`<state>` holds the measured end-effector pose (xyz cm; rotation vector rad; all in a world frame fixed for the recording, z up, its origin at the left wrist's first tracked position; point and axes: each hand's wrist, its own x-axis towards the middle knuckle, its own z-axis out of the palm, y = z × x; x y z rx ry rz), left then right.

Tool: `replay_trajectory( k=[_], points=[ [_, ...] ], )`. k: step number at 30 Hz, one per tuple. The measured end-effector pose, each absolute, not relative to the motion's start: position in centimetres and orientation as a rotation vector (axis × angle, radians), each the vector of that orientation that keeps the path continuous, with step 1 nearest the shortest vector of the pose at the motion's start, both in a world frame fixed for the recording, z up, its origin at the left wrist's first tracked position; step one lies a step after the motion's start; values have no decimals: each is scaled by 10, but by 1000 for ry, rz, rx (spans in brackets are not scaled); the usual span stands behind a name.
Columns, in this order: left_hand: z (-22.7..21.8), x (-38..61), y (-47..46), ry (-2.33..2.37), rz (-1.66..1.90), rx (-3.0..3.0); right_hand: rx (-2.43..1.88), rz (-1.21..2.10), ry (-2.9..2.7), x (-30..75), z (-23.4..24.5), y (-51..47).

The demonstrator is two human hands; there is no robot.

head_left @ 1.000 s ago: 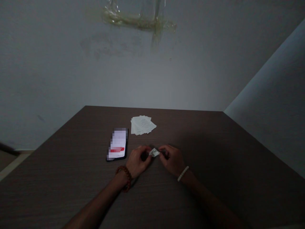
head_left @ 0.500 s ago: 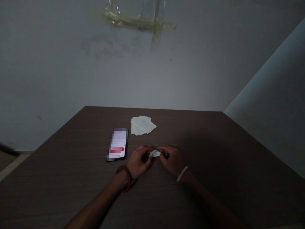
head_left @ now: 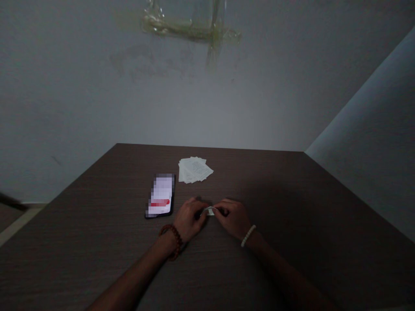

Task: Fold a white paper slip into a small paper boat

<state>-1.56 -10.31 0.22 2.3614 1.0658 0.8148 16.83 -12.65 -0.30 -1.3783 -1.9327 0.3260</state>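
A small piece of white paper (head_left: 210, 211) sits between my two hands, partly folded and partly covered by my fingers. My left hand (head_left: 189, 219) pinches its left end between thumb and fingers. From the other side, my right hand (head_left: 234, 218) grips the right end the same way. Both hands are low over the table. Beyond them lies a loose, fanned stack of white paper slips (head_left: 195, 169) with faint print on the top one. Left of my left hand a phone (head_left: 161, 195) lies face up, its lit screen blurred out.
The dark brown wooden table (head_left: 292, 255) reaches back to a grey wall (head_left: 259, 99). Clear and yellowed tape (head_left: 191, 32) is stuck on the wall. A slanted pale surface (head_left: 372, 112) borders the table on the right.
Less of the paper shows between my hands, and it looks more folded. My fingers have come a little closer together. The phone and the paper stack have stayed put.
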Motion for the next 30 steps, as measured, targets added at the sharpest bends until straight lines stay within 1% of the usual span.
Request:
replay_trajectory(
  k=[9, 14, 20, 30],
  points=[
    [2, -20, -103, 1056, 717, 2716, -1355, 292, -1961, 169, -6, -125],
    [1, -19, -102, 1066, 719, 2710, -1347, 284, -1954, 168, -8, -125],
    [-4, -20, -99, 1067, 769, 2661, -1250, 219, -2071, 170, -6, -125],
    [-5, -20, -97, 1046, 790, 2605, -1272, 269, -2009, 171, -8, -123]
  ],
)
